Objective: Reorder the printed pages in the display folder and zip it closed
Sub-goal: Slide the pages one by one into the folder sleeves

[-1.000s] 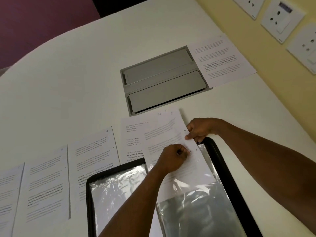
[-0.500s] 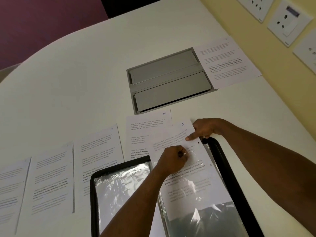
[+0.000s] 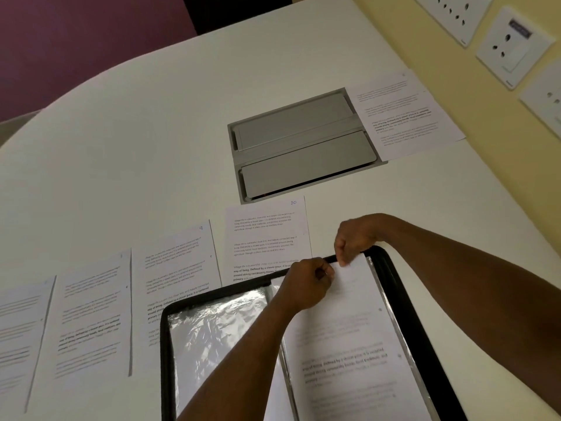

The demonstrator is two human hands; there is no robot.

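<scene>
Since the earlier frames, the printed page (image 3: 349,338) is sitting far deeper in the folder: its top edge, which was projecting beyond the folder's rim, is now lying level with the far rim. Both hands are working lower and nearer that rim than before.

Left hand (image 3: 306,284): fingers are curling, and the grip is pinching the top edge of the page near its left corner. Right hand (image 3: 352,238): fingers are likewise curling, the grip pinching the top right corner of the same page against the far rim of the folder.

Folder (image 3: 403,299): black, zip-edged, lying open on the white bench (image 3: 121,147) at the near edge of the view. The page is occupying the right half, inside a clear sleeve whose shiny border is showing along the right side. An empty sleeve (image 3: 212,329) is glinting on the left half.

Loose pages are lying flat on the bench in a row to the left of the folder. One marked 10 (image 3: 267,235) is resting just behind the folder, its lower part tucked under the rim. One marked 9 (image 3: 179,265) is lying beside it, also partly under the folder. Two further sheets (image 3: 91,314) are following to the left; their numbers are not legible.

A grey metal hatch (image 3: 303,144) is sitting flush in the bench behind, with another sheet (image 3: 406,113) touching its right edge. Wall sockets (image 3: 513,47) are showing at upper right.
</scene>
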